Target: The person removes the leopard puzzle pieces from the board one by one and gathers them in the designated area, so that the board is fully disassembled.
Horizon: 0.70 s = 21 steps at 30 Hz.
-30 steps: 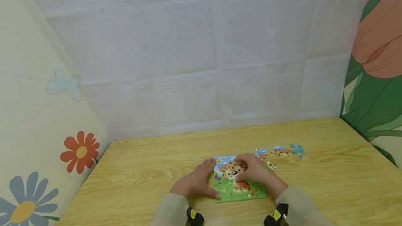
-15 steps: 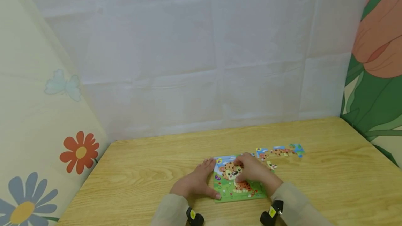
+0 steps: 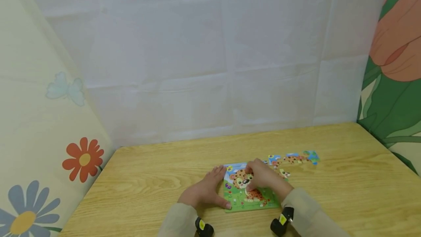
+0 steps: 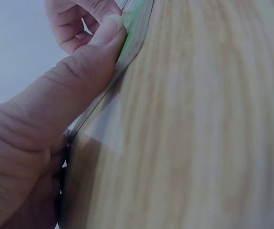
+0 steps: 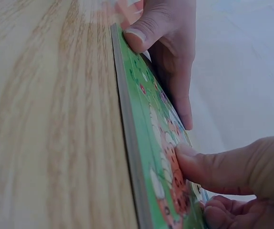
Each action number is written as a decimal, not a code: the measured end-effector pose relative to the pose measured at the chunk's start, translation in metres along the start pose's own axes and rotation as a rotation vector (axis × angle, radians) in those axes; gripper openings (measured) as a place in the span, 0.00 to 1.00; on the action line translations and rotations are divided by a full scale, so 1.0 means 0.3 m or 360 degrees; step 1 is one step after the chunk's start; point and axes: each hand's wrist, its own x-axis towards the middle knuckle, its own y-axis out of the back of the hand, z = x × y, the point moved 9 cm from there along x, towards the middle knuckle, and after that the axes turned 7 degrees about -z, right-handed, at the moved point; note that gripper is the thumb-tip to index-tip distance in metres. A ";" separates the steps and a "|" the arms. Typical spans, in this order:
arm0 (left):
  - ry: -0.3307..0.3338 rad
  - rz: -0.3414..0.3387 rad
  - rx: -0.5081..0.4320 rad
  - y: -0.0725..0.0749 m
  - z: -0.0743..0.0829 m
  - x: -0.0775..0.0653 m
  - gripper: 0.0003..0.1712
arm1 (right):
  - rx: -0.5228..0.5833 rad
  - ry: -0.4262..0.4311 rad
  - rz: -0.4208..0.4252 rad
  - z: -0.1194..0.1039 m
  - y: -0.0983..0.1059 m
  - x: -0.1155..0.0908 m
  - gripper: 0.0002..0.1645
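A thin puzzle board (image 3: pixel 238 203) with a spotted leopard cub on green grass lies on the table. My left hand (image 3: pixel 204 189) spreads along its left edge, fingers extended up the side and the thumb resting on the near left corner. Over the right part of the cub's head, my right hand (image 3: pixel 265 176) pinches a puzzle piece, mostly hidden by the fingers. In the right wrist view the right thumb (image 5: pixel 201 164) presses down on the picture with the other fingers curled beneath it. The left wrist view shows the left thumb (image 4: pixel 86 62) along the board's edge.
Behind and right of the board lie several loose puzzle pieces (image 3: pixel 292 159) in blue, green and spotted orange. One leopard piece (image 3: pixel 284 173) sits closer, beside the right hand. The wooden table (image 3: pixel 151 185) ends at a white cloth backdrop (image 3: pixel 184 112).
My right hand has shifted slightly up and left over the board, its wrist swinging left, uncovering a little more of its right edge. The left hand and board have stayed still.
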 end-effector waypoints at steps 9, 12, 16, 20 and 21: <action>-0.0003 0.0005 0.0000 0.003 0.006 0.000 0.68 | 0.0027 0.0001 -0.0017 0.009 0.001 -0.003 0.22; -0.0012 0.0000 -0.0004 0.003 0.007 0.003 0.67 | 0.0033 0.0006 -0.0016 0.012 0.001 -0.003 0.22; -0.0036 -0.0005 0.0019 0.001 0.010 0.005 0.68 | 0.0042 0.0005 -0.0013 0.010 0.000 -0.004 0.23; -0.0043 -0.0005 0.0028 0.001 0.007 0.004 0.68 | 0.0051 -0.0003 -0.0010 0.005 -0.001 -0.003 0.23; -0.0037 -0.0006 0.0022 0.001 0.006 0.003 0.68 | 0.0057 -0.0004 -0.0010 0.005 -0.002 -0.002 0.23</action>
